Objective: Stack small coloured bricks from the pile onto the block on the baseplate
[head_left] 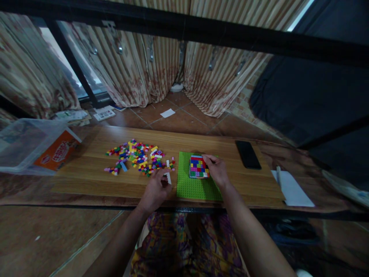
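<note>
A green baseplate lies on the wooden table. On its far part stands a square block of small coloured bricks. My right hand rests against the block's right side, fingers curled onto its top edge. My left hand sits left of the plate with fingers curled round a small white brick. A scattered pile of loose coloured bricks spreads just beyond the left hand.
A clear plastic tub with an orange box stands at the table's left end. A black phone lies right of the plate, with a white paper and pen further right. Curtains hang behind.
</note>
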### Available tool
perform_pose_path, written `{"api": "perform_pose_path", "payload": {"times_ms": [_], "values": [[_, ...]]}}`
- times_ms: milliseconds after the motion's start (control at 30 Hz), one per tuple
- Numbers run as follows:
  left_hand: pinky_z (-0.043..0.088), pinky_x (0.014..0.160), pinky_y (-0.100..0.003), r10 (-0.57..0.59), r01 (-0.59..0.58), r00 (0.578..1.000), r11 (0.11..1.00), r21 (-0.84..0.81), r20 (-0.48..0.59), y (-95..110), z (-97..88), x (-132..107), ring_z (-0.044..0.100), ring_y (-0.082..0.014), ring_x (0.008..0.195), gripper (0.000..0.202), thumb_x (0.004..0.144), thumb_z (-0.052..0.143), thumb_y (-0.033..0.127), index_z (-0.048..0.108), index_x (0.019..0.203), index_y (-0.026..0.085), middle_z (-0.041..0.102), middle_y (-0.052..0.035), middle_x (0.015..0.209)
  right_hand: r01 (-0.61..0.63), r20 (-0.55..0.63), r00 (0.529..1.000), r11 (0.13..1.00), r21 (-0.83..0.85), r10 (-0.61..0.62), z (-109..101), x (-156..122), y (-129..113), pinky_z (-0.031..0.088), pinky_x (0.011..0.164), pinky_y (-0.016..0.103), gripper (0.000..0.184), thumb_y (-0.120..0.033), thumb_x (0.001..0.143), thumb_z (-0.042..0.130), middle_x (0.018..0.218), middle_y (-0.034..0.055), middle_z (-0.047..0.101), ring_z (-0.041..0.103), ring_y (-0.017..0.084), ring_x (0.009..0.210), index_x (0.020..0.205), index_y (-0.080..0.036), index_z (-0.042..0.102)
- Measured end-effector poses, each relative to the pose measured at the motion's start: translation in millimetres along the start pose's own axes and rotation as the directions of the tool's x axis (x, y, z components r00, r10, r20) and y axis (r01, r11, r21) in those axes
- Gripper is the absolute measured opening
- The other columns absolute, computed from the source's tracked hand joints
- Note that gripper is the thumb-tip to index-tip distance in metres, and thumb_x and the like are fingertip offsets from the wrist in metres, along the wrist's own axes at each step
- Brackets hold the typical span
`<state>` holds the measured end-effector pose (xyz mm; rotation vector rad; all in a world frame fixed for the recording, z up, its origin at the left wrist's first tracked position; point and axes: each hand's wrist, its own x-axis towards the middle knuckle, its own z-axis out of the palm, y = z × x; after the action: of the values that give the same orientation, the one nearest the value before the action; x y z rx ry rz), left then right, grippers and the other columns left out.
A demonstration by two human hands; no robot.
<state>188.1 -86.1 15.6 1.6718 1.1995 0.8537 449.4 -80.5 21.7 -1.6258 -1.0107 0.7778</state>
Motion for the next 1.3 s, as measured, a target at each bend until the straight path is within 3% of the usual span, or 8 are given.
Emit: {"api": "perform_pose_path", "payload": {"times_ms": [367, 533, 733, 1067, 1167, 1300], "values": [[0.056, 0.074, -0.028, 0.019, -0.019, 1.000, 1.000, -0.013, 0.000, 2, 3.0, 2, 0.063, -0.0111, 0.077, 0.049, 0.069, 0.059, 0.009, 0.063, 0.116, 0.021, 0.061, -0.0057, 0.109, -0.014, 0.087, 0.996, 1.000, -0.020, 0.015, -7, 10, 1, 0.053, 0.087, 0.038, 0.035, -0.052, 0.073, 0.068, 0.093, 0.0049, 0.078, 0.070, 0.023, 0.089, 0.089, -0.022, 0.078], [0.055, 0.076, -0.028, 0.030, -0.030, 1.000, 0.998, 0.055, -0.006, 9, 2.7, 3, 0.061, -0.0113, 0.078, 0.047, 0.069, 0.059, 0.008, 0.064, 0.113, 0.021, 0.062, -0.0043, 0.105, -0.019, 0.131, 0.991, 0.999, -0.035, 0.023, -10, 16, -3, 0.053, 0.086, 0.040, 0.034, -0.051, 0.070, 0.071, 0.091, 0.0056, 0.079, 0.071, 0.024, 0.088, 0.086, -0.021, 0.079], [0.054, 0.073, -0.026, 0.046, -0.046, 0.999, 0.999, 0.003, 0.017, 11, 4.9, 4, 0.063, -0.0124, 0.080, 0.045, 0.069, 0.058, 0.008, 0.063, 0.113, 0.019, 0.065, -0.0034, 0.098, -0.004, 0.159, 0.987, 0.999, -0.040, 0.010, -13, 21, -5, 0.053, 0.083, 0.039, 0.034, -0.052, 0.067, 0.073, 0.085, 0.0035, 0.079, 0.070, 0.023, 0.083, 0.081, -0.022, 0.079], [0.053, 0.070, -0.026, -0.021, 0.023, 0.999, 0.998, -0.054, 0.036, 34, 11.9, 8, 0.064, -0.0139, 0.074, 0.053, 0.068, 0.056, 0.005, 0.062, 0.119, 0.019, 0.067, -0.0004, 0.085, -0.017, 0.147, 0.989, 1.000, 0.006, 0.016, -14, 24, -6, 0.052, 0.079, 0.037, 0.036, -0.052, 0.059, 0.079, 0.081, 0.0037, 0.077, 0.068, 0.021, 0.078, 0.079, -0.022, 0.078], [0.052, 0.067, -0.025, -0.045, 0.047, 0.998, 0.996, -0.072, 0.032, 35, 12.4, 8, 0.065, -0.0140, 0.071, 0.053, 0.067, 0.057, 0.006, 0.060, 0.119, 0.017, 0.067, 0.0011, 0.077, -0.019, 0.153, 0.988, 1.000, -0.010, 0.020, -15, 26, -7, 0.052, 0.076, 0.036, 0.035, -0.052, 0.057, 0.080, 0.076, 0.0032, 0.076, 0.066, 0.020, 0.075, 0.075, -0.022, 0.077], [0.053, 0.067, -0.025, -0.054, 0.063, 0.996, 0.989, -0.132, 0.071, 32, 12.7, 8, 0.067, -0.0148, 0.074, 0.047, 0.068, 0.056, 0.007, 0.059, 0.114, 0.018, 0.069, -0.0002, 0.080, -0.056, 0.182, 0.982, 0.998, -0.010, 0.057, -15, 28, -9, 0.051, 0.076, 0.036, 0.037, -0.055, 0.055, 0.080, 0.071, 0.0022, 0.075, 0.065, 0.019, 0.071, 0.069, -0.021, 0.075]]}}
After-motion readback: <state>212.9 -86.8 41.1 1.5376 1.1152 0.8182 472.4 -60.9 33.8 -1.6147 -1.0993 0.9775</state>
